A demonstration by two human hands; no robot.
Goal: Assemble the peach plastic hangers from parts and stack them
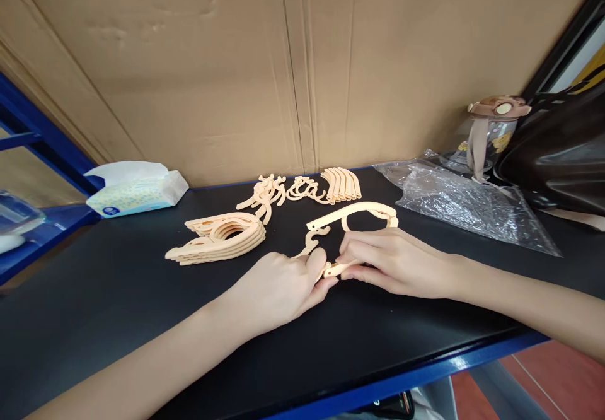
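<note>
My left hand [288,284] is closed on a cream plastic hook piece [311,241], whose curved end shows above my thumb. My right hand [392,259] pinches the lower arm of a cream folding hanger frame [354,210]; its long upper arm arches behind my fingers. The two parts meet between my fingertips, where the joint is partly hidden. A stack of folded cream frames [222,237] lies to the left of my hands. Behind it are a loose pile of cream pieces [265,194], several hooks [304,188] and a row of curved arms [341,184].
The black table [118,306] has a blue front edge. A tissue pack [137,190] lies at the back left, beside a blue shelf frame [45,149]. On the right are a crinkled clear bag [472,202], a bottle [496,133] and a dark bag [558,149]. Cardboard stands behind.
</note>
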